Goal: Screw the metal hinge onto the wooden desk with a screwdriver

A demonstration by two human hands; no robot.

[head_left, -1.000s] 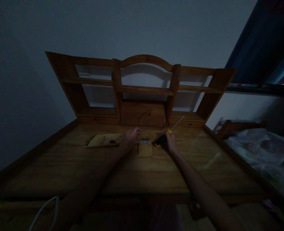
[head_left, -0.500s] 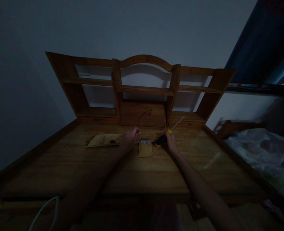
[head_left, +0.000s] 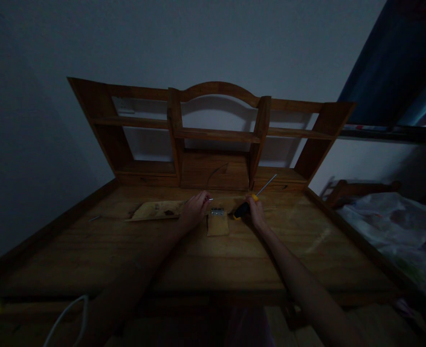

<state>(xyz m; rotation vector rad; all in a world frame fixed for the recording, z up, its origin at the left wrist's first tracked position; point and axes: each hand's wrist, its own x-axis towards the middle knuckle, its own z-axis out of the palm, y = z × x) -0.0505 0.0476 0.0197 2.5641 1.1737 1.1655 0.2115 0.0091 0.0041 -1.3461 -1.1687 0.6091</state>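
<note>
My left hand (head_left: 195, 208) pinches a small, shiny metal piece (head_left: 210, 199) at its fingertips; it looks like a screw or bit, too small to be sure. My right hand (head_left: 255, 210) is wrapped round the black and yellow handle of a screwdriver (head_left: 241, 210), whose long shaft points up and to the right. Between the hands a metal hinge (head_left: 217, 211) lies at the far edge of a small wooden block (head_left: 218, 225). Partly behind my left hand lies a long, rough wooden strip (head_left: 157, 210) with dark marks.
Everything lies on a wooden desk (head_left: 213, 265). A wooden shelf unit (head_left: 216, 137) rises at its back against the wall. A thin metal piece (head_left: 94, 218) rests at the left. A white cable (head_left: 68, 308) loops at the lower left. Beyond the right edge lies a plastic bag (head_left: 390, 217).
Hardly anything differs. My left hand has turned slightly, and the metal piece at its fingertips shows a little more.
</note>
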